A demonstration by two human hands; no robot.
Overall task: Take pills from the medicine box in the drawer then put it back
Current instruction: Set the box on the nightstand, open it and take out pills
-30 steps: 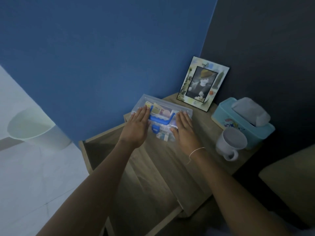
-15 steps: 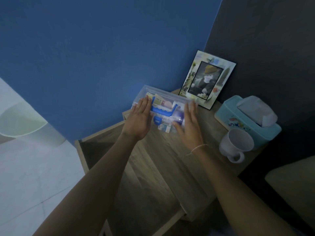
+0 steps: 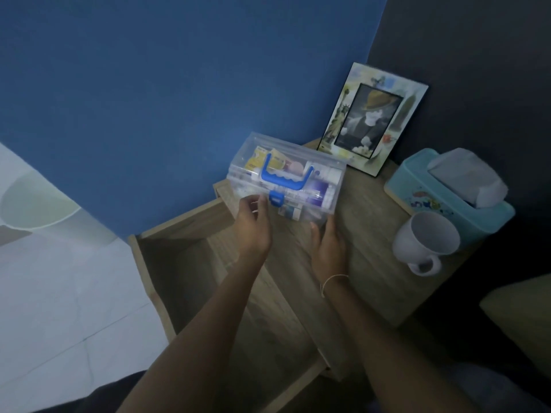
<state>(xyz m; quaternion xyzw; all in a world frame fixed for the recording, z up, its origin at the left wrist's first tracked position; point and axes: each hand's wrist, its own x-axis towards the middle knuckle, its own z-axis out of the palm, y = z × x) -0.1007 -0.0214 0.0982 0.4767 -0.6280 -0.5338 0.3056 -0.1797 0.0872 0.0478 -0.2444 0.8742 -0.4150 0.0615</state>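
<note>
The medicine box [image 3: 301, 169] is clear plastic with a blue handle [image 3: 286, 180] and a blue latch [image 3: 276, 199]. Packets and small boxes show through its lid. It rests on the wooden nightstand top [image 3: 366, 231], close to the blue wall. My left hand [image 3: 253, 225] is at the box's front left, its fingertips curled on the edge just beside the latch. My right hand [image 3: 328, 248] presses against the box's front right corner. The open drawer [image 3: 149, 278] juts out below and to the left; its inside is dark.
A photo frame [image 3: 372, 120] leans in the corner behind the box. A teal tissue box [image 3: 432, 201] and a white mug [image 3: 423, 242] stand at the right. A white bin [image 3: 32, 204] sits on the floor at the left. A cushion [image 3: 524, 323] lies at the far right.
Both hands slid off the lid to the box's front side. The left fingers curled in beside the latch and the right hand dropped to the front right corner.
</note>
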